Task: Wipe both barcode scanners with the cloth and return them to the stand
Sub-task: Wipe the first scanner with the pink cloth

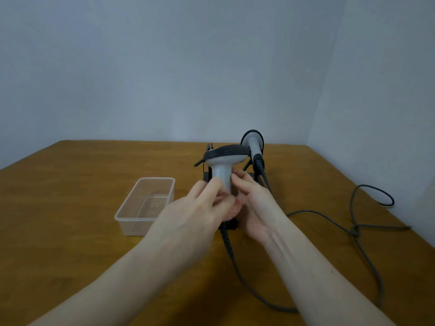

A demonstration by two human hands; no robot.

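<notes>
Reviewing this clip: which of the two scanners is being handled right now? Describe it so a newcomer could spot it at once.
On the wooden table, look right of the clear plastic tub, at the black stand. The handled scanner is the nearer one, its grey handle gripped by the left hand and right hand. The other scanner sits behind, untouched in the stand.

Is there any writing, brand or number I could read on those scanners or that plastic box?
None can be read.
Held scanner: faint marks on its dark top band, too blurred to read.
Clear plastic box: a moulded mark on its bottom, too small to read.
Second scanner in the stand: no text visible.
</notes>
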